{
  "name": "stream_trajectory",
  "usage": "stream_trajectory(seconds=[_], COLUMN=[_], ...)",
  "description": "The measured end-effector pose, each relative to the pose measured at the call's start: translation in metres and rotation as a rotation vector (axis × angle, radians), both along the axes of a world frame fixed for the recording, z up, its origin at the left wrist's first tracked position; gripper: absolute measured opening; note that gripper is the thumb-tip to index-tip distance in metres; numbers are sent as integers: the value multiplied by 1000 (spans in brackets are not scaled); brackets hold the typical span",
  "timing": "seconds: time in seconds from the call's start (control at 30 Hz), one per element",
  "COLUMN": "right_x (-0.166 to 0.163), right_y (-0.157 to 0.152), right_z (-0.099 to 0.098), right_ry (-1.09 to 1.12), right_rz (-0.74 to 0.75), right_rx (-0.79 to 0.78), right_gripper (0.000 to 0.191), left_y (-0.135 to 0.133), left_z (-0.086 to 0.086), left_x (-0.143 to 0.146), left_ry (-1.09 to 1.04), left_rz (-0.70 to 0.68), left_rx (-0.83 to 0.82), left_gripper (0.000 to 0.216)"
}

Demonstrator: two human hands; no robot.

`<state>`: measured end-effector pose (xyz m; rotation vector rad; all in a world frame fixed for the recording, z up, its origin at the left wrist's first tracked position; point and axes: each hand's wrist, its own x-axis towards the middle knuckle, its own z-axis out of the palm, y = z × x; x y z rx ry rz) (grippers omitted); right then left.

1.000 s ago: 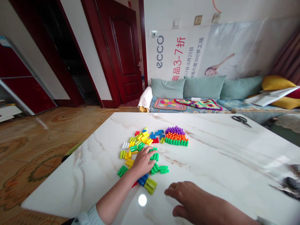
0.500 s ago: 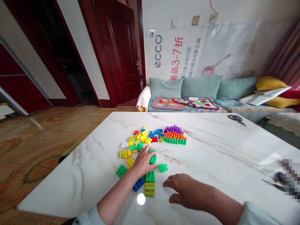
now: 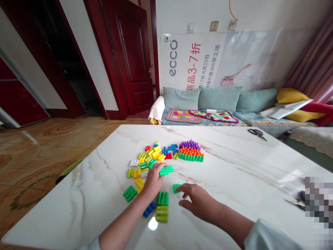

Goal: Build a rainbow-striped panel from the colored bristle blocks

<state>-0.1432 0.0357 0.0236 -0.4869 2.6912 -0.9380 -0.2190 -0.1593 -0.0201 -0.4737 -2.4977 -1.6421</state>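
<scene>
My left hand is closed on a green ribbed toy block, its fingertips on the block's left end. To the right, my right hand is open, thumb and index finger apart. Its index fingertip reaches a small green block on the table and covers part of it. Below my left hand lie another green block and an olive-green block, end to end. A blue block is partly behind my left forearm, and a green block lies farther left.
Loose yellow blocks pile up with red, white and blue ones on the white marble table. Rows of purple, orange and green pegs stand beyond. Black-handled scissors lie at the far right; a sofa is behind.
The green block in my left hand has turned from pointing away to lying sideways. My right hand has moved forward to the small green block. The view has shifted slightly.
</scene>
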Motion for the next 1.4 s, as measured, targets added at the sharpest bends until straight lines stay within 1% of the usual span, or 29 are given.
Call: stream_trajectory(seconds=[0.07, 0.13, 0.2, 0.27, 0.3, 0.37, 0.43, 0.5, 0.6, 0.67, 0.77, 0.83, 0.87, 0.93, 0.97, 1.0, 1.1, 1.17, 1.2, 1.27, 1.4], right_x=[-7, -13, -17, -19, -19, -20, -20, -20, -18, -16, -16, -21, -25, -36, -41, -45, -52, -53, -54, -55, -68], right_y=[-1, -2, -3, -2, -2, 0, 2, 4, 3, 0, -2, 4, 9, 26, 36, 46, 67, 71, 70, 65, 56], right_z=[-8, -13, -15, -15, -14, -12, -10, -8, -5, -5, -5, -4, -4, -3, -4, -5, -17, -29, -35, -45, -59], right_ry=[-22, -67, -97, -103, -102, -92, -70, -59, -82, -106, -149, -143, -114, -16, 42, 85, 100, 80, 87, 135, 261], right_rz=[-174, -288, -315, -326, -343, -389, -412, -417, -422, -437, -475, -539, -595, -726, -783, -793, -716, -640, -606, -550, -493], right_rx=[-165, -367, -560, -677, -699, -693, -666, -639, -655, -701, -763, -814, -844, -879, -865, -822, -576, -422, -358, -256, -155], right_gripper=[37, 41, 44, 43, 42, 38, 32, 30, 29, 29, 31, 31, 32, 34, 34, 34, 31, 25, 23, 20, 18], left_y=[12, 23, 32, 37, 39, 40, 39, 38, 34, 32, 31, 32, 32, 35, 37, 39, 48, 52, 53, 53, 46], left_z=[7, 12, 14, 15, 15, 17, 19, 21, 21, 20, 19, 19, 20, 20, 19, 18, 8, -1, -5, -12, -17], left_x=[9, 20, 32, 42, 46, 50, 52, 51, 49, 48, 47, 49, 51, 57, 62, 67, 85, 92, 93, 91, 75], left_ry=[-308, -625, -835, -942, -966, -964, -897, -788, -635, -594, -593, -596, -600, -614, -632, -666, -879, -1018, -1055, -1047, -857], left_rz=[-16, -118, -218, -241, -241, -250, -232, -166, -90, -102, -148, -160, -157, -144, -142, -153, -274, -339, -342, -278, -42], left_rx=[400, 722, 915, 1005, 1021, 994, 901, 771, 584, 496, 423, 398, 394, 404, 423, 451, 544, 582, 598, 652, 801], left_gripper=[30, 25, 22, 17, 15, 19, 28, 35, 43, 45, 44, 43, 43, 42, 42, 42, 44, 46, 47, 47, 45])
